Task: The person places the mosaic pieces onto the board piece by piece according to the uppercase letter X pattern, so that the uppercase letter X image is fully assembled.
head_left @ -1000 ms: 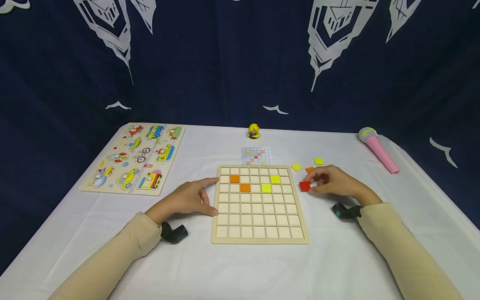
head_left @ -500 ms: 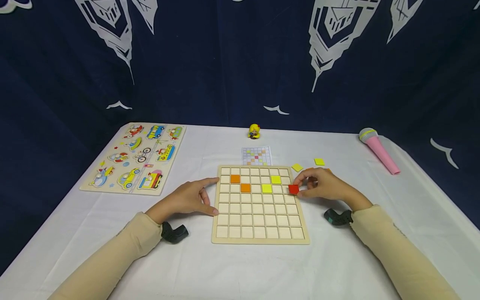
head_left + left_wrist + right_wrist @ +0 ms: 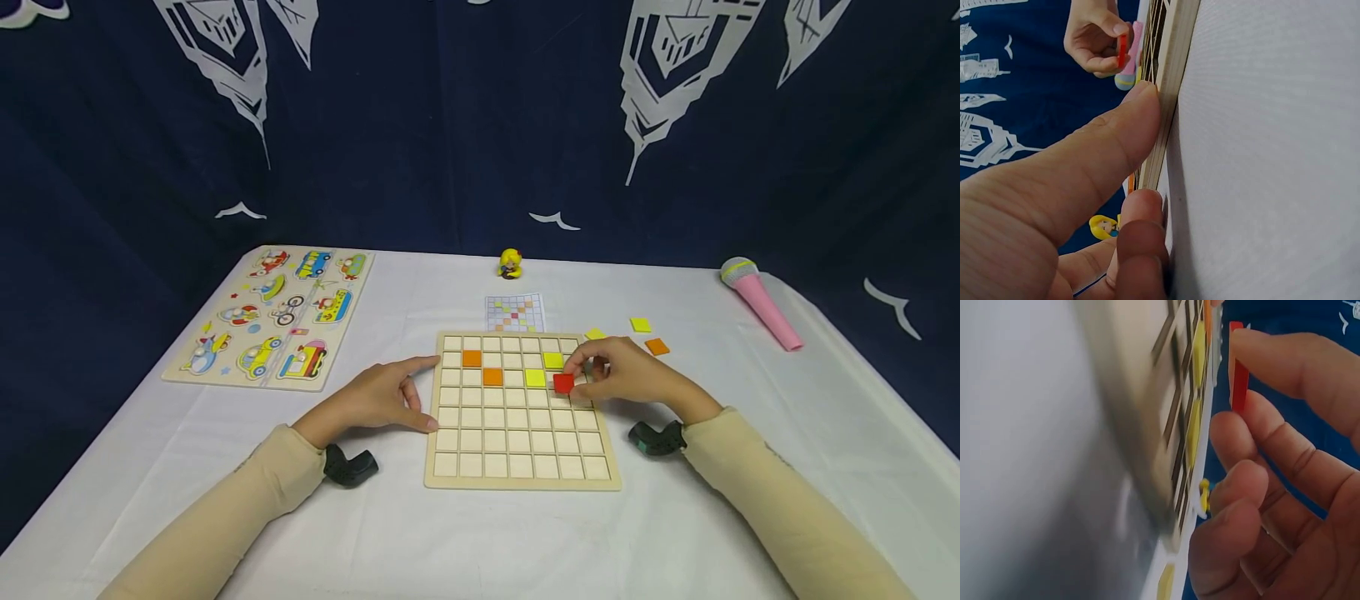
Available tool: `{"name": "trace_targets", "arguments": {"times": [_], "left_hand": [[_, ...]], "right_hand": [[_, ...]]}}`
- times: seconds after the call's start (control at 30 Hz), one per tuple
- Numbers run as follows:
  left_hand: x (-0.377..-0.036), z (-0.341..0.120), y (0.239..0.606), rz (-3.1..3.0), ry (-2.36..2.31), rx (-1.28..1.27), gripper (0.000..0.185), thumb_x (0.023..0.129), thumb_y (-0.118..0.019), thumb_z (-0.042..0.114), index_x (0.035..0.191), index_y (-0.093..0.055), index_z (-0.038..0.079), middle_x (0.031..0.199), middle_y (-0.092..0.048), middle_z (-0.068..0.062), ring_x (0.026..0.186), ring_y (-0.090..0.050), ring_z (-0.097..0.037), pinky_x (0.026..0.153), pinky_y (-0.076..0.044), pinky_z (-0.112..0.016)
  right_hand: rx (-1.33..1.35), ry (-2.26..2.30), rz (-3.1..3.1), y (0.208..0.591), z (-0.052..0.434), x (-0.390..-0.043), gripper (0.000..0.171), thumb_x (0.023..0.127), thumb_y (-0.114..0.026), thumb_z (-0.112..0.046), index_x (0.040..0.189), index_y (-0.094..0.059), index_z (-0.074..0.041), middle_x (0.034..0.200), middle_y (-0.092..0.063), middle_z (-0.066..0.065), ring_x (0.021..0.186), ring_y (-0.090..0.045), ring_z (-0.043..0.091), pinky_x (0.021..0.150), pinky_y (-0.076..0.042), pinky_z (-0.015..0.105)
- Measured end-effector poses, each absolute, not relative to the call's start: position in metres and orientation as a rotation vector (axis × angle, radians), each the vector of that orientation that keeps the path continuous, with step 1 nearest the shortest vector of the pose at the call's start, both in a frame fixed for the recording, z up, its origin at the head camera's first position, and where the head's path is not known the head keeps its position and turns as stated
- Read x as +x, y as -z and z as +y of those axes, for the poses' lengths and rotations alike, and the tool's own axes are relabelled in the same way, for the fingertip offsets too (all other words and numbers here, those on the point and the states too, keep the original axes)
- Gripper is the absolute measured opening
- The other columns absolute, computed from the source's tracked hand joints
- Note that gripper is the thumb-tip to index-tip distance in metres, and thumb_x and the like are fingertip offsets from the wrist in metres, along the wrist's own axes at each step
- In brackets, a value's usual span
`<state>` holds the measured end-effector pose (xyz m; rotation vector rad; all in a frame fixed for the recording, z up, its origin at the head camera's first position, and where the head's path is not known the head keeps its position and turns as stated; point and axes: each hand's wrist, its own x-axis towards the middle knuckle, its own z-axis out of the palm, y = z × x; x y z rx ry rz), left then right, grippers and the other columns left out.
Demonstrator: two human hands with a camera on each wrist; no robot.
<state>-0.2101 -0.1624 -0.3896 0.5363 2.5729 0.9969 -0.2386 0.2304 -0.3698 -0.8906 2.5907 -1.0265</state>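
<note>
head: high, looks forward and down over the white-clothed table, whole wooden grid board in frame
left wrist: very close, edge-on along board's left rim
right wrist: very close, blurred, board's right side
shared: board, small red square tile

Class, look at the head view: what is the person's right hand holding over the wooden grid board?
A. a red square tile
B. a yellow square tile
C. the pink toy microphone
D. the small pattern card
A: the right hand pinches a red square tile over the wooden grid board; the right wrist view shows fingers gripping its edge.
</note>
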Motion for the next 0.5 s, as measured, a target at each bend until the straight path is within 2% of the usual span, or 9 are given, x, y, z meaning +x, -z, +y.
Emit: {"name": "trace_targets", "arguments": {"times": [0.5], "left_hand": [[-0.211, -0.162, 0.391, 2.571, -1.001, 0.528, 0.100, 0.079, -0.099, 0.027, 0.162, -0.047, 0.004, 0.080, -0.068, 0.000, 0.065, -0.056, -0.016, 0.065, -0.042, -0.029]], "right_hand": [[-0.921, 1.037, 2.525, 0.368, 0.193, -0.241, 0.018, 0.088, -0.087, -0.006, 0.101, -0.075, -0.004, 0.088, -0.061, -0.002, 0.062, -0.046, 0.011, 0.062, -0.039, 0.025]]}}
